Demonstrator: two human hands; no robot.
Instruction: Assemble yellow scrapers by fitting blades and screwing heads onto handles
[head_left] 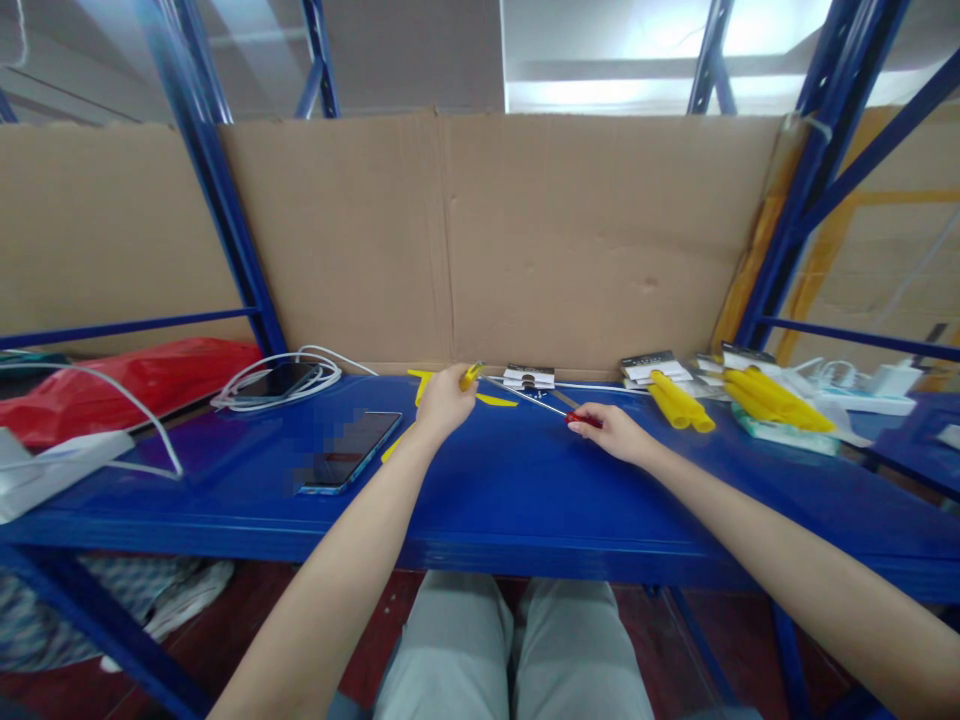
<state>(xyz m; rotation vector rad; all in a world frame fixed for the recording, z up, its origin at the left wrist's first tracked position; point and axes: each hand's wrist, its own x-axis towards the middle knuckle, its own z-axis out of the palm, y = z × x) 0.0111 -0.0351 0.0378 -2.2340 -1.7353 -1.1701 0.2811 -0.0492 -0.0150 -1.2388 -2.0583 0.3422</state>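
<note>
My left hand is closed on a small yellow plastic piece, whose exact kind I cannot make out. A screwdriver with a red handle is gripped in my right hand. Its thin metal shaft points left toward the yellow piece; whether the tip touches it is unclear. Around my left hand lie flat yellow parts, one yellow strip to its right and another yellow strip partly hidden by the forearm. A black-and-white card packet lies behind the shaft, with tiny bits near it.
On the blue table, a phone lies left of my left arm. Farther left are a coiled white cable and a red bag. Yellow rolls lie at right beside a power strip. Cardboard walls the back.
</note>
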